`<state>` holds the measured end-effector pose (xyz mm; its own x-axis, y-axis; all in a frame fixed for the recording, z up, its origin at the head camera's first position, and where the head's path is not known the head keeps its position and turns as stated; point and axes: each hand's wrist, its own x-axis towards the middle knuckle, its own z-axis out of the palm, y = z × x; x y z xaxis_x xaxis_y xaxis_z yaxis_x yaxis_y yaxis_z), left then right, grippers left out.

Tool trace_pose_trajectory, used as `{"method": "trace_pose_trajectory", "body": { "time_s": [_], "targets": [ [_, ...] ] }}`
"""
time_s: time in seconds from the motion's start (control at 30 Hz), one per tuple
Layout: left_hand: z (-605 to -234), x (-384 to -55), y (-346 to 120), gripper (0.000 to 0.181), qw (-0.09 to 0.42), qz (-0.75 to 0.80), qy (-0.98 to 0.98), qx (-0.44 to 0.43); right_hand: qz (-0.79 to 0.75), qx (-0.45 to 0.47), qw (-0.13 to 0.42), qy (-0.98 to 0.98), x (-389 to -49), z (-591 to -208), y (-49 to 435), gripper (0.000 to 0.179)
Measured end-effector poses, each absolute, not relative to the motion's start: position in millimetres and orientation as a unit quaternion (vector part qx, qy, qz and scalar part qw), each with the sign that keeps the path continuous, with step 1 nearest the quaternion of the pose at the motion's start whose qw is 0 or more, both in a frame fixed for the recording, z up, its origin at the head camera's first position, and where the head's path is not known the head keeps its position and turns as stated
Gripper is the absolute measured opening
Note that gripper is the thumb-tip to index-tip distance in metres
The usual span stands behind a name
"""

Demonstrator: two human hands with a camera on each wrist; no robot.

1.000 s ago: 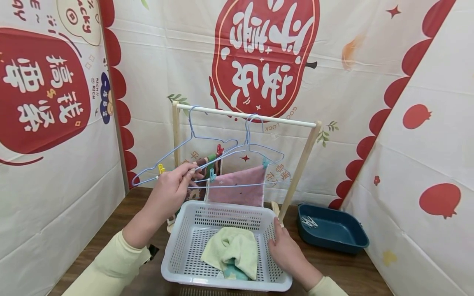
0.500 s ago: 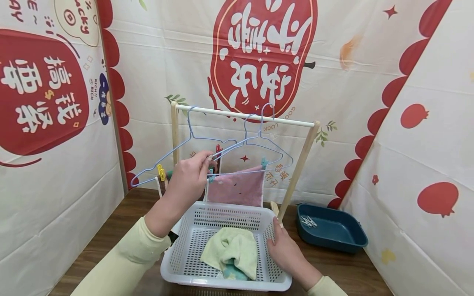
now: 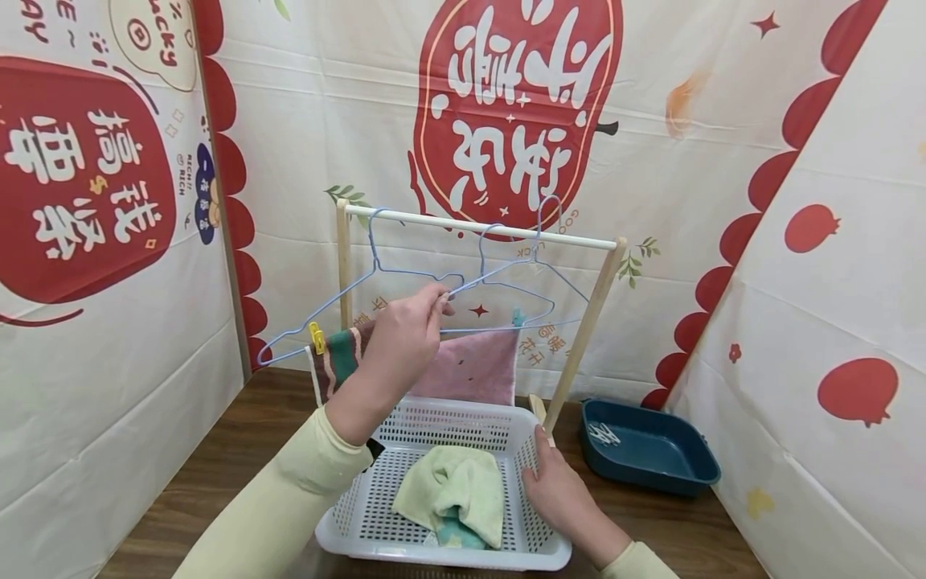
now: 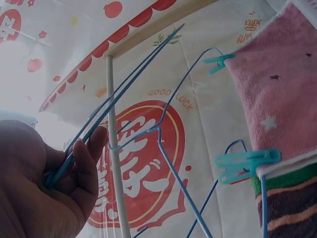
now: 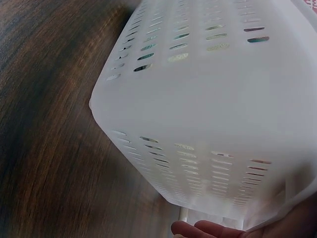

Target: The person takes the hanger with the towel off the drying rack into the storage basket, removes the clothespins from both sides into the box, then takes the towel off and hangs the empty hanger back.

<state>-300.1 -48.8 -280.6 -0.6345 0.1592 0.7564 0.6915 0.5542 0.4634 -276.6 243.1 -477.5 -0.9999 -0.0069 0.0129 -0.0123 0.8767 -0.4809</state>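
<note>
My left hand (image 3: 405, 330) pinches the lower corner of a blue wire hanger (image 3: 535, 256), its hook up by the right part of the rack's white rod (image 3: 434, 222). Behind it, two more blue hangers hang on the rod. One carries a striped brown and green cloth (image 3: 340, 362) with a yellow clothespin (image 3: 317, 339); the other, a pink cloth (image 3: 470, 366) with teal clothespins (image 4: 247, 158). My right hand (image 3: 567, 490) grips the right rim of a white slotted basket (image 3: 334, 537). A crumpled pale green towel (image 3: 463, 478) lies inside the basket.
A dark blue basin (image 3: 651, 478) stands right of the rack, with several white clothespins (image 3: 604, 434) in it. The rack's wooden post (image 3: 584, 330) rises behind the basket. Printed cloth walls (image 3: 289, 161) surround the dark wooden table (image 3: 210, 450) on three sides.
My left hand has moved right and up with the hanger, whose hook has shifted right along the rod. The striped cloth shows more at the left. My right hand stays on the basket.
</note>
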Motion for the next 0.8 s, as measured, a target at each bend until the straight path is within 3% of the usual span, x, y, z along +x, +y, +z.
{"method": "trace_pose_trajectory", "body": {
  "time_s": [0.47,0.8],
  "targets": [
    [-303.4,-310.9,-19.9,0.016,0.355,-0.342,-0.826,-0.273,0.246,0.005,0.005,-0.969,-277.9,-478.1,243.8,0.081],
    [-325.9,-314.1,-12.7,0.016,0.324,-0.352,-0.834,-0.273,0.249,0.006,0.008,-0.968,-278.5,-479.5,244.1,0.081]
  ]
}}
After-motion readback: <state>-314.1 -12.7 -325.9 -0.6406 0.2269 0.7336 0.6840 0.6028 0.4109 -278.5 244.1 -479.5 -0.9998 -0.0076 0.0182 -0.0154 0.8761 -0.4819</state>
